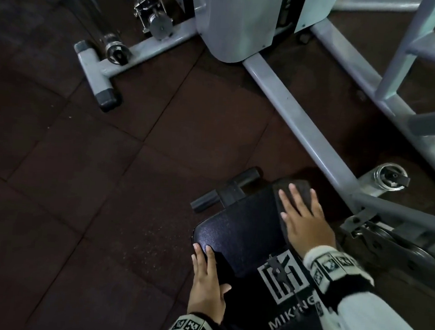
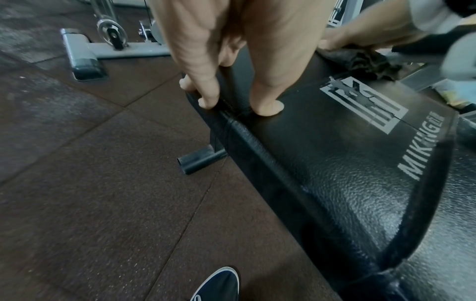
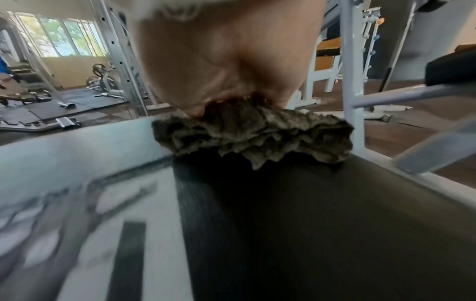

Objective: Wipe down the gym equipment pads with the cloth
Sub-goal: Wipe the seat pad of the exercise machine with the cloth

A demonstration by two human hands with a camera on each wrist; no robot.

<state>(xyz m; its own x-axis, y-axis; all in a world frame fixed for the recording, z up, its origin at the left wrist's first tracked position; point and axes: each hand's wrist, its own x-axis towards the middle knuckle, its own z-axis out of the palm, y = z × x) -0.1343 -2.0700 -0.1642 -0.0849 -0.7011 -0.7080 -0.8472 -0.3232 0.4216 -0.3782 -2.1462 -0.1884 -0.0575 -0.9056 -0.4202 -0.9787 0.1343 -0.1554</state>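
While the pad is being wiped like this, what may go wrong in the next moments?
1. The cloth lies at the far right corner of the pad under the flat right hand; one more push may slide it off, toward the metal frame.
2. The printed logo is already cracked; hard rubbing there may flake it further.

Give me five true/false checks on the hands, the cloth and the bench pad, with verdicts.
1. The right hand presses the cloth flat on the pad. True.
2. The cloth is white. False: it is dark grey.
3. The left hand rests at the pad's left edge. True.
4. The left hand holds a spray bottle. False: it holds nothing.
5. The cloth covers the logo. False: the logo is bare, and the cloth lies beyond it, toward the pad's far end.
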